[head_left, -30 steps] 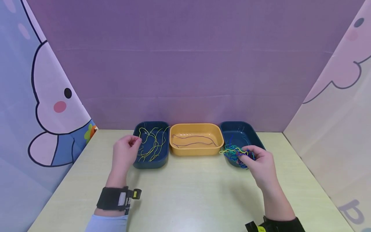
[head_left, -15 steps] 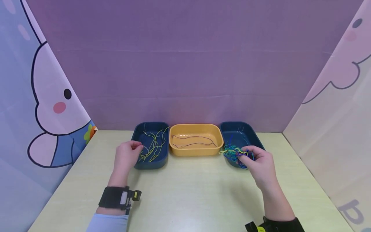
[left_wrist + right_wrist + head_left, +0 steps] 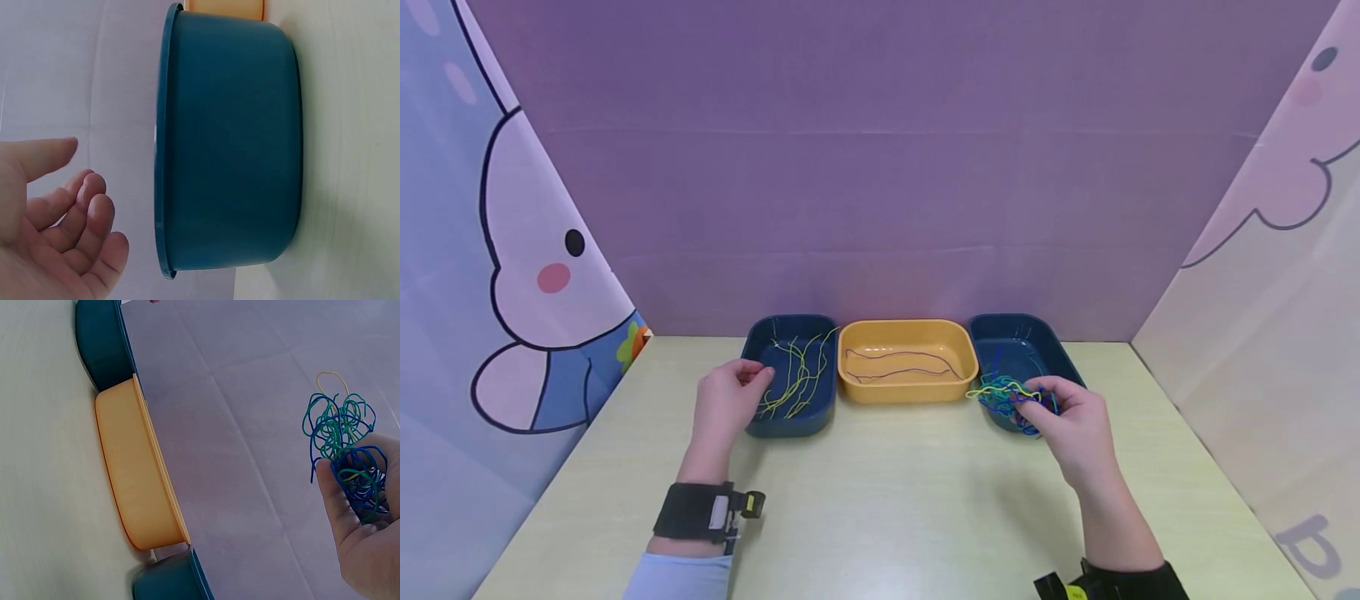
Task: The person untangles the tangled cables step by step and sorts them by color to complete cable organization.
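Note:
My right hand (image 3: 1075, 421) pinches a tangle of thin blue, green and yellow wires (image 3: 1003, 396) above the front of the right dark blue tray (image 3: 1063, 354). In the right wrist view the wire tangle (image 3: 337, 428) springs out in loops past the thumb and fingers. My left hand (image 3: 726, 404) hovers at the left rim of the other dark blue tray (image 3: 790, 427). Seen from the left wrist, the thumb stands apart from the loosely bent fingers (image 3: 94, 215), and nothing shows between them. Several loose yellow wires (image 3: 801, 379) lie in that left tray.
Between the blue trays stands a yellow tray (image 3: 910, 392) with thin dark purplish wires (image 3: 902, 371) in it. All the trays line up at the back of the pale table (image 3: 910, 500), before a purple cloth wall (image 3: 902, 167). Printed cloths flank both sides.
My left hand has lowered slightly beside the left tray. A yellow wire that curved up near its fingertips has dropped or shifted in the tray. My right hand and the tangle stay put.

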`<action>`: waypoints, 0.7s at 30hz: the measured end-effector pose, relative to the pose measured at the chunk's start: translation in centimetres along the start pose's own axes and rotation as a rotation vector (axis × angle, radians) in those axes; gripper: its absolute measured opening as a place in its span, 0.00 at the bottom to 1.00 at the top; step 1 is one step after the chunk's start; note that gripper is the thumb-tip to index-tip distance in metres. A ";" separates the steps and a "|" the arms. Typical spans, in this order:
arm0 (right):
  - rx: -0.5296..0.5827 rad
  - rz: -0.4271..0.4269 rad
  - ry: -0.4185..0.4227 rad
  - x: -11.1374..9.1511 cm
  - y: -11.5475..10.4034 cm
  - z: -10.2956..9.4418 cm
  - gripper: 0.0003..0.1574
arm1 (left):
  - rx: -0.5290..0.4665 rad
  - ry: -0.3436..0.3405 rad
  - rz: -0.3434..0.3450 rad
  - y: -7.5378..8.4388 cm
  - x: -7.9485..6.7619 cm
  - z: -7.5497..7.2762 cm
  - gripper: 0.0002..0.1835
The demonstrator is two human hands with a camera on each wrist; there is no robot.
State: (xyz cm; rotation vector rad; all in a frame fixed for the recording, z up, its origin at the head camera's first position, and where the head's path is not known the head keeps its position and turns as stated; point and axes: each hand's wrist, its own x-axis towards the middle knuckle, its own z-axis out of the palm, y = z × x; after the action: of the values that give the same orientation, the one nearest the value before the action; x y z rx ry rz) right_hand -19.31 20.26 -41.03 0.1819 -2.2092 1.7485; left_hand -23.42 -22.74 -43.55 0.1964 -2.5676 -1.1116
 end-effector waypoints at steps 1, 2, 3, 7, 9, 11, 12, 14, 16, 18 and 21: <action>0.003 0.000 -0.001 0.0 0.0 0.0 0.08 | -0.003 0.003 -0.002 0.0 0.0 0.0 0.18; 0.007 -0.001 -0.002 0.0 0.0 0.0 0.08 | -0.010 0.005 -0.005 0.1 -0.1 -0.1 0.19; 0.013 -0.002 -0.001 0.0 0.0 0.0 0.08 | -0.019 0.007 -0.004 0.2 -0.2 -0.2 0.20; 0.031 -0.005 0.000 0.0 0.0 0.1 0.07 | -0.056 0.021 0.021 0.8 -0.4 -0.5 0.24; 0.033 -0.004 0.001 0.0 0.0 0.1 0.07 | -0.079 0.032 0.048 1.2 -0.6 -0.7 0.26; 0.029 -0.003 -0.001 0.0 -0.1 0.0 0.07 | -0.102 0.048 0.084 1.6 -0.7 -0.9 0.27; 0.026 -0.002 -0.002 0.0 -0.1 0.0 0.07 | -0.116 0.056 0.102 1.8 -0.8 -1.0 0.27; 0.028 -0.002 -0.004 0.0 -0.1 0.0 0.07 | -0.148 0.066 0.128 2.3 -1.0 -1.4 0.28; 0.031 -0.001 -0.006 0.0 -0.1 0.0 0.07 | -0.181 0.070 0.148 2.7 -1.1 -1.7 0.29; 0.037 0.001 -0.007 0.0 -0.1 -0.1 0.07 | -0.207 0.073 0.156 3.1 -1.3 -1.9 0.30; 0.042 0.005 -0.009 0.0 -0.1 0.0 0.07 | -0.229 0.072 0.162 3.5 -1.5 -2.1 0.29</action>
State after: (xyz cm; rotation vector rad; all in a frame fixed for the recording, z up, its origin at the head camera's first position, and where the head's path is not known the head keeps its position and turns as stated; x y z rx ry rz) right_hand -19.24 20.27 -40.92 0.1945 -2.1823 1.8018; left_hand -21.29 -21.41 -40.00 -0.0265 -2.3241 -1.2981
